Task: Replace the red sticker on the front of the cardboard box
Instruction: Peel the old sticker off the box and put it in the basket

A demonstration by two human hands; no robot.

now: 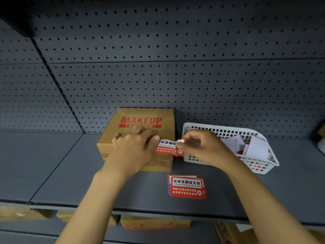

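A brown cardboard box (pixel 139 117) printed "MAKEUP" in red lies flat on the dark shelf (pixel 70 173). My left hand (pixel 133 147) rests spread on the box's top, fingertips at the left end of a red and white sticker (pixel 167 147). My right hand (pixel 202 147) pinches the sticker's right end between thumb and forefinger, just past the box's right edge. The sticker looks partly lifted and creased. A small stack of fresh red stickers (pixel 187 187) lies on the shelf in front of the box.
A white perforated plastic basket (pixel 260 166) holding white-backed sticker sheets stands right of the box. A dark pegboard wall (pixel 175 76) rises behind. Several cardboard boxes (pixel 154 224) sit on the shelf below.
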